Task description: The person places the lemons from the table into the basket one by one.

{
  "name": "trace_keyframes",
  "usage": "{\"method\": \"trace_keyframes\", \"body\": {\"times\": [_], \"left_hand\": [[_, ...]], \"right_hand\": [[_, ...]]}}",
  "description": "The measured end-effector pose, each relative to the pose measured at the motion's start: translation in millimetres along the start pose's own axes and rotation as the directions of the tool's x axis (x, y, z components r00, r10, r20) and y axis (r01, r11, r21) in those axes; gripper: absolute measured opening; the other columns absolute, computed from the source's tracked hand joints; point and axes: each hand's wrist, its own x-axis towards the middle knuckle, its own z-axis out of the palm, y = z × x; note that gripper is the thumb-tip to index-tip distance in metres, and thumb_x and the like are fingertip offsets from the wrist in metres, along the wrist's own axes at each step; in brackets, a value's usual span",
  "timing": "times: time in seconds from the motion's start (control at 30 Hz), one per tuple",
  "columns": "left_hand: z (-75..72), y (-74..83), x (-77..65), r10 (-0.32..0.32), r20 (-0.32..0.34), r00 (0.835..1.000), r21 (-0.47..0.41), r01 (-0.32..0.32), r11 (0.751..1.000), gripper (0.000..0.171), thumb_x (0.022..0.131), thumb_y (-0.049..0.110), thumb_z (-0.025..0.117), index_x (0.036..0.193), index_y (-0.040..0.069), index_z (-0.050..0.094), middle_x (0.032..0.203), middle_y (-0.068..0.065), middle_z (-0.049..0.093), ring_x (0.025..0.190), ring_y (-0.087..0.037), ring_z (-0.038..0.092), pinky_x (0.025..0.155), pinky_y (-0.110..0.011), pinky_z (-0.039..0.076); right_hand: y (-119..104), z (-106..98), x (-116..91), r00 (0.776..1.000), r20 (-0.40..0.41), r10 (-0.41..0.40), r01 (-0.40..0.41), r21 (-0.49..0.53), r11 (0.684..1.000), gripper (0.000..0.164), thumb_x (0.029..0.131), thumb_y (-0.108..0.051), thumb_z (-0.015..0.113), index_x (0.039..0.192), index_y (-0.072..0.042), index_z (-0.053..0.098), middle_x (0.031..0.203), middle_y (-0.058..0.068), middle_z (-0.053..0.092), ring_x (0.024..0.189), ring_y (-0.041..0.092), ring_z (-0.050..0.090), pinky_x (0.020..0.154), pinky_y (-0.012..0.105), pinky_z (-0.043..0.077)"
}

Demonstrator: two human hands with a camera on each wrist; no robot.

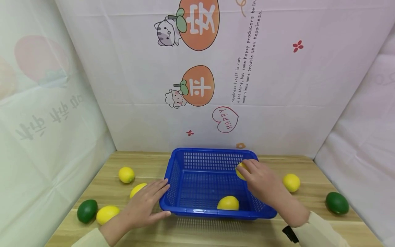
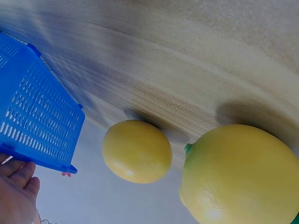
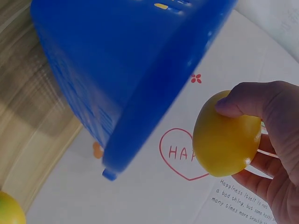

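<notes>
A blue plastic basket [image 1: 213, 185] with slotted walls stands on the wooden table, and one lemon [image 1: 228, 203] lies inside near its front wall. My right hand [image 1: 265, 180] holds another lemon [image 3: 226, 135] between thumb and fingers, above the basket's right side in the head view. With fairly straight fingers, my left hand [image 1: 143, 204] touches the basket's left rim; the left wrist view shows those fingertips [image 2: 21, 172] at the rim. Partly behind the left hand is a lemon [image 1: 138, 189].
Left of the basket lie a lemon [image 1: 126, 175], a larger lemon [image 1: 107, 214] and a dark green fruit [image 1: 87, 211]. To its right are a lemon [image 1: 291, 183] and a green fruit [image 1: 337, 202]. A printed white cloth [image 1: 271, 127] hangs behind the table, with white cloth along both sides.
</notes>
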Motion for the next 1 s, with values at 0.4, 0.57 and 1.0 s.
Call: {"method": "trace_keyframes", "body": {"times": [0.4,0.57,1.0], "left_hand": [[-0.3,-0.3,-0.4,0.002,-0.005,1.000,-0.006,-0.002,1.000,0.077,0.089,0.061,0.056,0.132,-0.003,0.057,0.140,-0.019,0.050,0.128,-0.035,0.048,0.103,-0.051,0.042],[-0.6,0.3,-0.3,-0.002,-0.001,1.000,-0.005,0.002,1.000,0.077,0.089,0.061,0.057,0.132,-0.003,0.057,0.140,-0.019,0.050,0.128,-0.035,0.048,0.102,-0.051,0.042],[-0.5,1.1,-1.1,-0.013,0.013,1.000,-0.003,0.013,1.000,0.076,0.088,0.060,0.059,0.132,-0.002,0.057,0.140,-0.018,0.050,0.128,-0.034,0.048,0.102,-0.051,0.043]], "right_hand": [[-9,10,9,0.999,0.034,0.012,-0.012,0.000,1.000,0.039,0.068,0.007,0.072,0.105,-0.003,0.064,0.104,0.019,0.061,0.095,0.035,0.060,0.077,0.041,0.057],[-13,15,12,0.999,0.046,0.011,-0.012,0.017,1.000,0.037,0.071,0.007,0.072,0.105,-0.004,0.065,0.102,0.015,0.061,0.094,0.032,0.060,0.077,0.039,0.057],[-25,31,19,0.999,0.030,-0.035,0.033,0.063,0.997,0.036,0.072,0.011,0.071,0.104,-0.005,0.063,0.101,0.013,0.060,0.090,0.028,0.061,0.074,0.036,0.057]]}}
